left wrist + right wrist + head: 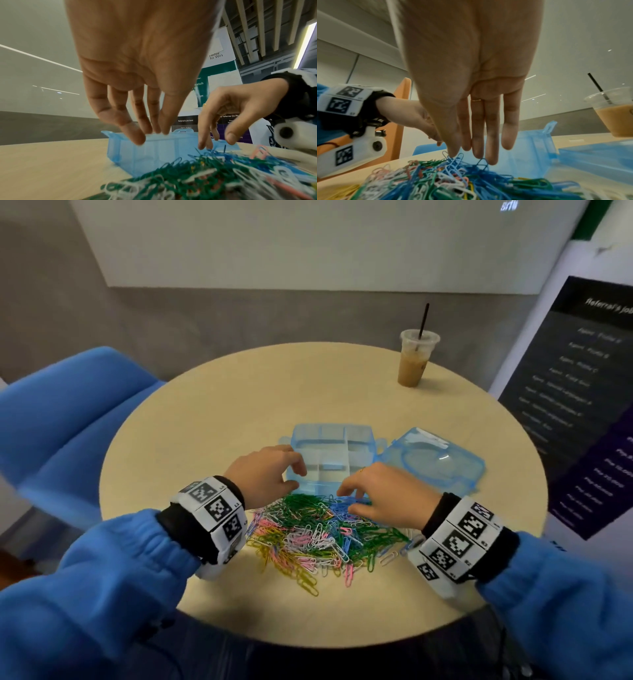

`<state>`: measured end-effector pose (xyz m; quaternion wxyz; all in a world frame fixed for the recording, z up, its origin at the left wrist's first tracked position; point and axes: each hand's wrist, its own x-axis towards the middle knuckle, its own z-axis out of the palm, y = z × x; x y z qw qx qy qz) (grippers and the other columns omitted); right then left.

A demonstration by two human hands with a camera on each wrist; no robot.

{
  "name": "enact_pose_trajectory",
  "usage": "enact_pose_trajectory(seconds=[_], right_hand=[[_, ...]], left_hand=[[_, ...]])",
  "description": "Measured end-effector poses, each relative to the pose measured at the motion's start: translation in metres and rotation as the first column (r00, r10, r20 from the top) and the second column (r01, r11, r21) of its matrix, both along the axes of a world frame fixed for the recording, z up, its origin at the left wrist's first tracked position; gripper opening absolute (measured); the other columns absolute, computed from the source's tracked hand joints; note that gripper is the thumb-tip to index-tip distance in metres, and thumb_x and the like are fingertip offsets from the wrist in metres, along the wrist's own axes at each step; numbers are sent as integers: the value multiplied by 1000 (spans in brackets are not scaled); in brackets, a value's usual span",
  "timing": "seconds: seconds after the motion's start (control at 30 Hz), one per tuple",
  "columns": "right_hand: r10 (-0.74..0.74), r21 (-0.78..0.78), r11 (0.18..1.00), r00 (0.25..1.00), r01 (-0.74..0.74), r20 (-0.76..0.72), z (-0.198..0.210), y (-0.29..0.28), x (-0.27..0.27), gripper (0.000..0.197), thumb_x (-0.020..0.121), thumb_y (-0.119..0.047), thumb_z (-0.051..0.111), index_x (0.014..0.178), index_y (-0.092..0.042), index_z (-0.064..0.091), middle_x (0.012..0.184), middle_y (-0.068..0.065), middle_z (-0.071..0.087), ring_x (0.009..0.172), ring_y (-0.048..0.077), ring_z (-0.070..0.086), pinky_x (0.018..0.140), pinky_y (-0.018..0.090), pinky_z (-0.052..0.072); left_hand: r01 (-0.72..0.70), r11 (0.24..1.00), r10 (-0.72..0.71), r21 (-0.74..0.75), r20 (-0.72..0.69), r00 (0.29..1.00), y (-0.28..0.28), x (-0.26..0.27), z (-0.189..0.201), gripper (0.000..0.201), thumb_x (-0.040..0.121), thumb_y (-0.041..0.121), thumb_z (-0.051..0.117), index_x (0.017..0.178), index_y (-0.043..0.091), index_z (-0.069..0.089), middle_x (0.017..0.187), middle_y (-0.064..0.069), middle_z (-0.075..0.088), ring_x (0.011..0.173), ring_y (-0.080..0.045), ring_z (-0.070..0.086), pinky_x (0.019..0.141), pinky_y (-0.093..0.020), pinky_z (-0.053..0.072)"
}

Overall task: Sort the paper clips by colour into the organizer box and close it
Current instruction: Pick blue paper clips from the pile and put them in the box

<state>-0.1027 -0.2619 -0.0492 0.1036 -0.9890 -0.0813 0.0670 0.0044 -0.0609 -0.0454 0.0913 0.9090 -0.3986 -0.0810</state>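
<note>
A: How far along is the sorting?

B: Barely begun, I'd judge. The paper clips lie in one mixed heap of green, blue, pink, yellow and white on the tabletop, just on the person's side of the organizer box. Every compartment I can see in the box looks empty.

A: And the lid?

B: The lid lies open flat, just to the right of the box, so closing is still to do.

A: What are the hands doing?

B: The left hand has its fingers touching the box's near left rim, fairly straight, not wrapped round it; it seems to steady the box. The right hand reaches down with straight fingers into the blue patch of the heap beside the box's near wall. The tips touch blue clips, but I see none pinched or lifted yet.

A: Anything else nearby?

B: An iced coffee cup with a straw, well beyond the box.
</note>
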Motion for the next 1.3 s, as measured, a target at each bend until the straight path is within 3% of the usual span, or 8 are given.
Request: enact_pose_trajectory(seconds=[0.1,0.37,0.57,0.7,1.0,1.1,1.23,1.3], right_hand=[[1,-2,1000,1000,-1,2,1,4,-1,35,92,-36,61,125,-24,62,121,-3,67,106,13,64,86,33,53],[48,-109,993,999,-49,-6,-6,11,-5,40,91,-39,63,129,-28,59,123,-2,66,109,20,62,84,38,54],[12,-78,997,1000,-10,23,-5,10,2,29,90,-36,65,118,-26,67,111,-5,70,100,15,64,70,24,41],[-28,-8,1000,999,28,16,-4,6,6,18,89,-27,68,104,-21,74,98,-3,73,88,13,67,68,23,45],[-25,180,983,1000,27,-12,-7,0,10,14,86,-15,71,99,-10,74,90,5,74,79,12,68,69,15,49],[-18,261,965,1000,20,-12,-5,-4,12,13,85,-13,73,96,-9,75,88,5,74,73,6,65,69,13,51],[-41,378,925,999,43,-12,-1,-13,15,9,82,-14,77,91,-11,76,75,-5,70,64,-6,62,65,11,49],[-67,433,899,998,67,-13,3,-17,16,10,81,-15,78,89,-11,76,76,-2,72,65,-4,64,66,13,51]], left_hand=[[24,999,-23,29,-45,999,-5,4,2,21,96,25,59,116,27,63,121,10,61,82,-8,48,77,-25,41],[23,999,-28,-46,-120,992,-13,7,1,18,98,17,55,102,20,72,105,5,72,64,4,54,69,-19,43],[9,999,-16,-47,-154,988,-14,9,1,17,97,14,56,99,20,72,104,4,72,61,5,55,59,-10,40],[5,1000,-9,-29,-155,988,-16,8,1,18,97,13,56,100,20,72,105,3,72,62,4,54,64,-16,43],[-6,999,-1,-43,-165,986,-15,8,0,19,97,11,55,101,19,72,105,2,71,63,5,54,56,-8,39],[-5,999,-1,-35,-173,985,-14,7,1,20,98,10,55,102,19,72,107,2,71,67,1,57,60,-11,43],[-100,994,102,43,-60,993,-10,0,7,22,101,19,49,109,28,67,112,7,67,89,-11,60,77,-28,50],[-154,987,153,-34,-36,988,-9,-6,11,24,103,24,44,118,25,62,114,6,65,91,-15,58,76,-28,48]])
